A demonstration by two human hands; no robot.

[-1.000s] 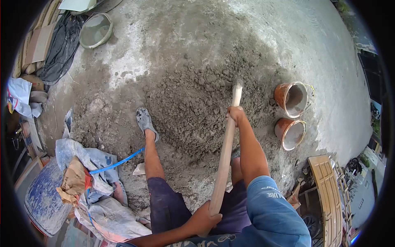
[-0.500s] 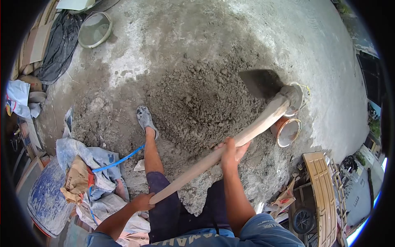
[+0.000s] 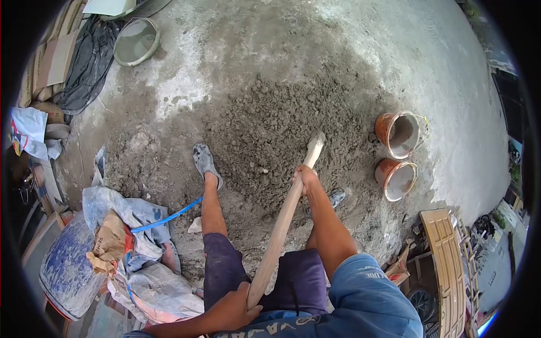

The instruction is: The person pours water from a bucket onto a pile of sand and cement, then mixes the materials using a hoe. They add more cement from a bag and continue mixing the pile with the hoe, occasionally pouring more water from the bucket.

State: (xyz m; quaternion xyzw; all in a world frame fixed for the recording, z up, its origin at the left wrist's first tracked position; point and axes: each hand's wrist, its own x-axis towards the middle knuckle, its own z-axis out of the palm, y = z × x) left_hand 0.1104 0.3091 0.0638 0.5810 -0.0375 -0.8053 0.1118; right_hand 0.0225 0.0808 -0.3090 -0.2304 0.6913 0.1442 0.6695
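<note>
A hoe with a thick wooden handle [image 3: 282,222] slants up from my waist into a heap of grey, crumbly mortar mix [image 3: 265,132]. My left hand [image 3: 234,308] is wrapped round the butt end of the handle, close to my lap. Farther up, my right hand [image 3: 306,179] grips the same handle below its head end. That head end [image 3: 317,141] rests at the heap; the blade is out of sight there. My shoes stand at the heap's near edge, the left one [image 3: 205,160] plainly visible and the right partly behind my forearm.
Two orange buckets [image 3: 387,127] [image 3: 389,170] stand right of the heap. A round tub [image 3: 136,42] sits at the upper left beside black sheeting [image 3: 90,65]. Crumpled sacks [image 3: 149,236] and a blue, mortar-stained container [image 3: 70,270] lie lower left. A wooden door panel [image 3: 445,265] is lower right.
The hoe's blade has come from beside the buckets down into the heap, out of view. Both hands keep their hold; the handle now stands steeper, and my left hand is nearer my body.
</note>
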